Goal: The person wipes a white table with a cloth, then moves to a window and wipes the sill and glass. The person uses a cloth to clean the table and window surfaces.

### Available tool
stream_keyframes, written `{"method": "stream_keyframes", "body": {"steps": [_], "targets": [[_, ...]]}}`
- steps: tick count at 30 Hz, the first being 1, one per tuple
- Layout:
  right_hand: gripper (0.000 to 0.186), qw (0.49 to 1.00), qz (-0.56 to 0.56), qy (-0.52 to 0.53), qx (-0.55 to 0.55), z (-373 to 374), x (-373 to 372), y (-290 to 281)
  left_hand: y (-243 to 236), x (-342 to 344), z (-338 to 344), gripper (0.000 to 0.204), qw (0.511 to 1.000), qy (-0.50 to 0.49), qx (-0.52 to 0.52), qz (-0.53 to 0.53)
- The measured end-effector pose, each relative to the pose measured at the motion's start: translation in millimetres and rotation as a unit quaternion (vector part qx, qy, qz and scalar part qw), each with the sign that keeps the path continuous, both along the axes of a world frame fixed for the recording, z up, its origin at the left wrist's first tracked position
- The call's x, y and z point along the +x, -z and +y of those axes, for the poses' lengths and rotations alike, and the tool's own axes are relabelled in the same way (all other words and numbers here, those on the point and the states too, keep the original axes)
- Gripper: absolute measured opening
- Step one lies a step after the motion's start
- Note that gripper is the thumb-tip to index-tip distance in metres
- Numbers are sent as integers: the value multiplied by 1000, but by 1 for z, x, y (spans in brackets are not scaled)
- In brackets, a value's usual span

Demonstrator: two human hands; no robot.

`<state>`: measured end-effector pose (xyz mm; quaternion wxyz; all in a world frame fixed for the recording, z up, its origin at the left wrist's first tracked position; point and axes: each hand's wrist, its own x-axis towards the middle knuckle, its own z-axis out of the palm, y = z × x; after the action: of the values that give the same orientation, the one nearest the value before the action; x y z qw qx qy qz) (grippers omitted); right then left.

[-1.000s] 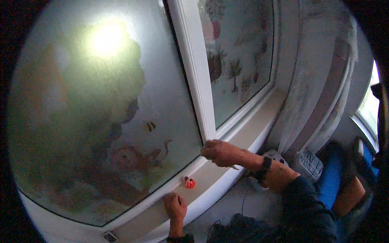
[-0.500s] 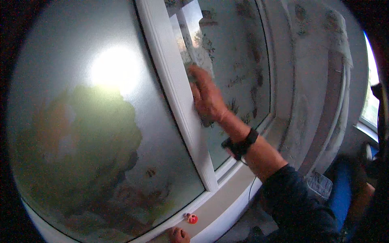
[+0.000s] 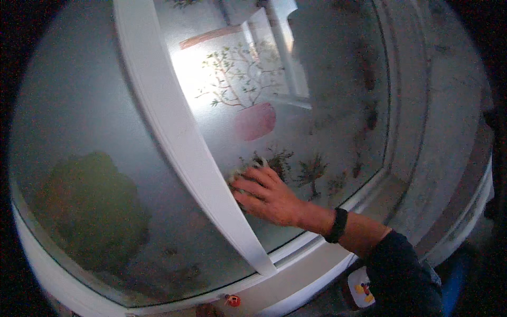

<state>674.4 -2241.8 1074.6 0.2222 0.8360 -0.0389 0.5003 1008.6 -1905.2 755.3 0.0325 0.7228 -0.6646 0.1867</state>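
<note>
My right hand (image 3: 266,195) is against the frosted, decal-patterned right pane (image 3: 338,137), beside the white upright window bar (image 3: 166,127). Its fingers are bent over something pale and greenish that I cannot make out, largely hidden under them. A black band (image 3: 338,225) is on that wrist. My left hand (image 3: 207,310) only just shows at the lower edge, dark and cropped, its fingers unclear, close to a small red figurine (image 3: 232,300) on the sill (image 3: 296,277).
The left pane (image 3: 79,132) carries a blurred green shape. A pale curtain (image 3: 454,158) hangs at the right. Below my right forearm sits a white object with yellow and dark markings (image 3: 360,289), near a blue shape (image 3: 453,282) at the lower right.
My right hand rose from the pane's lower corner onto the right pane, then came somewhat lower along the bar. The view has swung toward that pane, leaving my left hand mostly out of frame.
</note>
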Motion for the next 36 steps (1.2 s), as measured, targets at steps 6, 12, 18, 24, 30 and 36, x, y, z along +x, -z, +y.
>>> {"method": "stream_keyframes", "body": {"steps": [6,12,18,24,30,36], "targets": [[56,995,10,-69,74,13,-13,11,11,9,-8,40,994,-65,90,13],[41,910,-268,-243,202,-9,6,-157,-28,-18,-13,39,987,-37,10,158],[45,915,-336,-211,69,-23,44,-368,8,2,-28,33,991,-85,-23,100],[34,840,-220,-431,244,-3,70,-400,42,19,-32,24,985,55,-139,92],[31,878,-177,-374,242,23,35,-339,32,33,-33,24,990,76,-114,9],[56,864,-272,-284,315,46,43,-170,35,29,-29,23,913,69,-123,-384]]}}
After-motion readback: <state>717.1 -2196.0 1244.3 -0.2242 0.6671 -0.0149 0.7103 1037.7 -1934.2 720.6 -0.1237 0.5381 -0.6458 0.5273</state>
